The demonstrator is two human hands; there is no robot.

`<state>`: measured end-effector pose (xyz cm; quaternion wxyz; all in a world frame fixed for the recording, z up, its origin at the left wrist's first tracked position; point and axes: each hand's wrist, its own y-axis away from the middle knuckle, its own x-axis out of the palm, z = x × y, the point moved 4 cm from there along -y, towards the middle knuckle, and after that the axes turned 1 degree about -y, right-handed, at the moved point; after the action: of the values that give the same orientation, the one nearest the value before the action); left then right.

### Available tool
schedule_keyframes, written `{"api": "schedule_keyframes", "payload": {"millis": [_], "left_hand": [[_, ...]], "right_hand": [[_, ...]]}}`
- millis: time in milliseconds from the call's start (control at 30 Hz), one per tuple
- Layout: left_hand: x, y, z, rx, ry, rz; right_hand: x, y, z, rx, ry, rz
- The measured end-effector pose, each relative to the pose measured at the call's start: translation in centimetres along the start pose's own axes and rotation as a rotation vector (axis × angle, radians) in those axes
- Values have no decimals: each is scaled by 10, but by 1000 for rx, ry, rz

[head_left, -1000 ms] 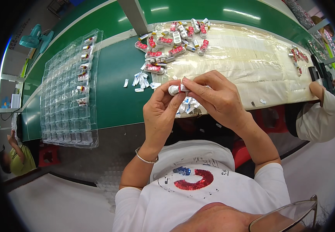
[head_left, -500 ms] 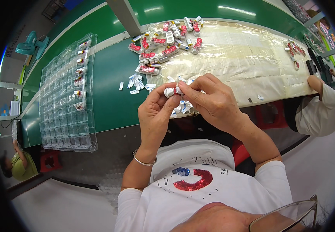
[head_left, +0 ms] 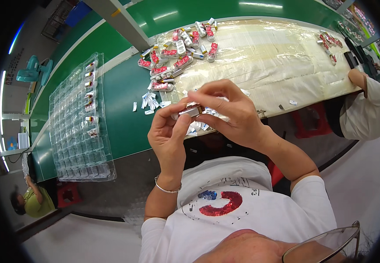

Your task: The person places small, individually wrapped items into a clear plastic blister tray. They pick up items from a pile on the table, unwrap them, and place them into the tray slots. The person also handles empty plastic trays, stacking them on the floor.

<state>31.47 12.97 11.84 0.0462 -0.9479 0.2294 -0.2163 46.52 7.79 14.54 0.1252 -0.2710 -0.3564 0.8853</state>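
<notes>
left hand (head_left: pixel 166 139) pinching glossy oblong piece (head_left: pixel 191 111), right hand (head_left: pixel 240 116) curved around it, grip unclear

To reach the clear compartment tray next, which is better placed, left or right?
Probably the left grip: it holds the small silver item and is nearer the clear tray, which lies off to the person's left. The right grip, at the item's other end, is farther away.

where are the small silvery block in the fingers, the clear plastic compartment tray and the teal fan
Small silvery block (head_left: pixel 190 112): head view, pale side.
Clear plastic compartment tray (head_left: pixel 72 131): head view, middle compartments.
Teal fan (head_left: pixel 29 71): head view, fan head.
</notes>
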Motion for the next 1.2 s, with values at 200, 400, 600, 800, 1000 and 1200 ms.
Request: {"api": "schedule_keyframes", "payload": {"millis": [200,400,600,800,1000,1200], "left_hand": [[0,1,-1,119,23,36],[7,2,-4,204,-73,52],[9,6,-3,280,-112,89],[8,9,-2,287,-123,110],[-2,8,8,228,-131,92],[-11,-4,6,192,-515,83]], "right_hand": [[2,10,-5,317,-393,-37],[6,16,-10,397,-598,-109],[3,20,-5,496,-675,-132],[8,23,-7,646,-834,-137],[20,28,-16,679,-846,-168],[25,19,-39,800,-842,-54]]}}
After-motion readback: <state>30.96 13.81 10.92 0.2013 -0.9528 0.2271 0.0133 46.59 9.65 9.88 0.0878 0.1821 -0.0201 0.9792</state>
